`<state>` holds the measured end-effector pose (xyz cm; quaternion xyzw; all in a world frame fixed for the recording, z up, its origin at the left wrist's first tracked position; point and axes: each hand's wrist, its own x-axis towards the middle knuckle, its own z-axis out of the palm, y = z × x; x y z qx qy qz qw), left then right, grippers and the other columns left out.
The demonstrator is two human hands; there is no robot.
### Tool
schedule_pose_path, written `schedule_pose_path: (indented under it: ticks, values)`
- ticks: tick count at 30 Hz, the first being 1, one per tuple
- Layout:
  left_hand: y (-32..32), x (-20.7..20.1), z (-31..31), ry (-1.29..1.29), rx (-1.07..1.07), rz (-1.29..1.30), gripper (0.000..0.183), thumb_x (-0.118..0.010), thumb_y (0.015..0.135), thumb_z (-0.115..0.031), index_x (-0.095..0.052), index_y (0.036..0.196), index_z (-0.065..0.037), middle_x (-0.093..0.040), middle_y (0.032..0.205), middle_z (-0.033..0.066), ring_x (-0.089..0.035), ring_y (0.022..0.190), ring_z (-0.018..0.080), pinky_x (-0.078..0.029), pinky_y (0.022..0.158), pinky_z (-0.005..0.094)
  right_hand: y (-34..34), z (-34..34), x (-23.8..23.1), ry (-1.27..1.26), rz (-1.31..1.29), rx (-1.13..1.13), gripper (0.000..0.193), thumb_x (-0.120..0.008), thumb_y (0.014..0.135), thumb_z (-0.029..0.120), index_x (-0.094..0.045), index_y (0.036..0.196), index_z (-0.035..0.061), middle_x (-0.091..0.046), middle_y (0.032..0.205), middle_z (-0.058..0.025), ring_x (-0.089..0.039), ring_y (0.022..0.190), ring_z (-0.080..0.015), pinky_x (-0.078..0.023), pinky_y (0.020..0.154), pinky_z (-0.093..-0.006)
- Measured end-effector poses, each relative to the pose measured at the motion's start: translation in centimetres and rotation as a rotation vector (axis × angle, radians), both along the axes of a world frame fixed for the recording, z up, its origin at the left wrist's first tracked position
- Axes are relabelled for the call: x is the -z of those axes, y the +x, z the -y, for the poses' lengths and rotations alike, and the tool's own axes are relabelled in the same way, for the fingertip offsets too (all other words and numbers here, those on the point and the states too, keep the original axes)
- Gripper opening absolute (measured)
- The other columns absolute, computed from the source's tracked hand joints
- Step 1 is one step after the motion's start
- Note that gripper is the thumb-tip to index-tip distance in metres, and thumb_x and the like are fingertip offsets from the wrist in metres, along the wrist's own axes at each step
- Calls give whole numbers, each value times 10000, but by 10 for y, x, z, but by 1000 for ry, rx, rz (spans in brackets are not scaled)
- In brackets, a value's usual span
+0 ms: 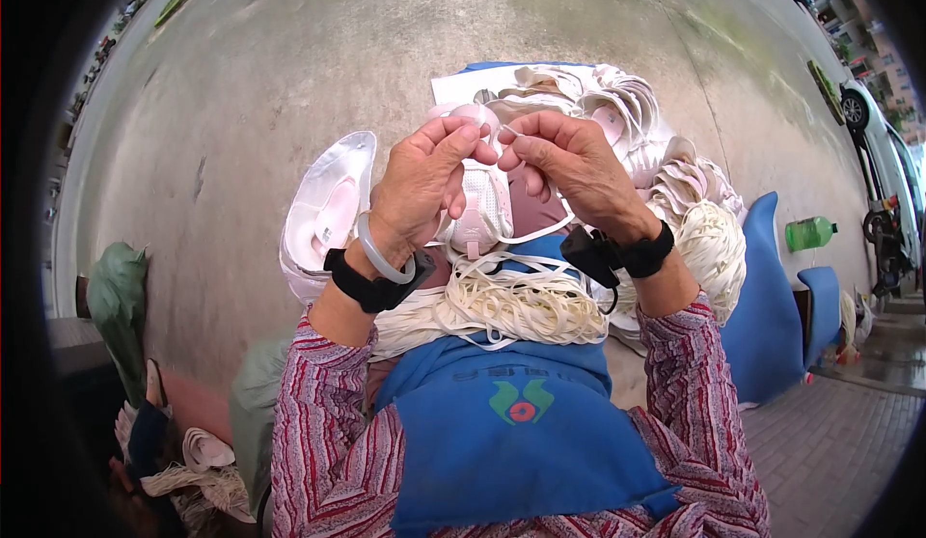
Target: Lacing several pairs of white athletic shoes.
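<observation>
A pale pink and white shoe upper [479, 208] lies on my lap, between and just below my hands. My left hand [420, 176] is closed in a pinch at the upper's far end, where a bit of white lace shows at the fingertips. Close beside it, my right hand [579, 166] pinches a thin white lace end between thumb and forefinger. A loose length of white shoelace [542, 233] curves along the upper's right side. Below it, a thick bundle of cream shoelaces [516, 306] rests across my lap on the blue apron [511, 461].
Stacked shoe uppers [617, 104] lie beyond my hands and to the right, near a big hank of laces [712, 253]. More uppers [333, 210] stand at left. Right are a blue chair [762, 306] and a green bottle [810, 233]; a green sack [118, 292] is left.
</observation>
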<state>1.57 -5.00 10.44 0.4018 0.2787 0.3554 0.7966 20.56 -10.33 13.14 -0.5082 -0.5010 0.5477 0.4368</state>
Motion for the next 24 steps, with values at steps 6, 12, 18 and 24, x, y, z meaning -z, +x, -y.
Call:
schedule_pose_path:
  ticks: [6, 12, 18, 24]
  values:
    - [10, -7, 6, 105, -99, -76, 243, -575, 968, -230, -580, 1086, -17, -614, 829, 50, -485, 484, 29, -438, 402, 165, -11, 4, 3, 73, -169, 134, 216, -585, 953, 202, -647, 990, -2, -657, 800, -30, -592, 648, -55, -478, 561, -190]
    - [20, -11, 7, 151, -70, -23, 171, -570, 963, -168, -551, 1059, -29, -610, 872, 54, -487, 484, 32, -464, 400, 198, -10, 0, 5, 12, -326, 239, 225, -618, 938, 219, -667, 1015, 13, -616, 751, 9, -542, 658, -53, -421, 579, -193]
    - [30, -11, 8, 175, -26, -68, 213, -607, 950, -227, -576, 1024, -29, -608, 831, 22, -462, 463, 14, -372, 348, 164, -3, 1, 3, 23, -385, 213, 240, -604, 949, 202, -641, 1094, 14, -603, 767, 6, -531, 671, -65, -399, 575, -183]
    - [35, -11, 8, 240, -14, -97, 224, -627, 940, -260, -614, 959, -38, -645, 831, 20, -481, 486, 17, -363, 364, 159, -6, 3, -6, 119, -379, 198, 232, -592, 953, 179, -650, 1086, -2, -619, 844, 6, -526, 743, -62, -423, 672, -198]
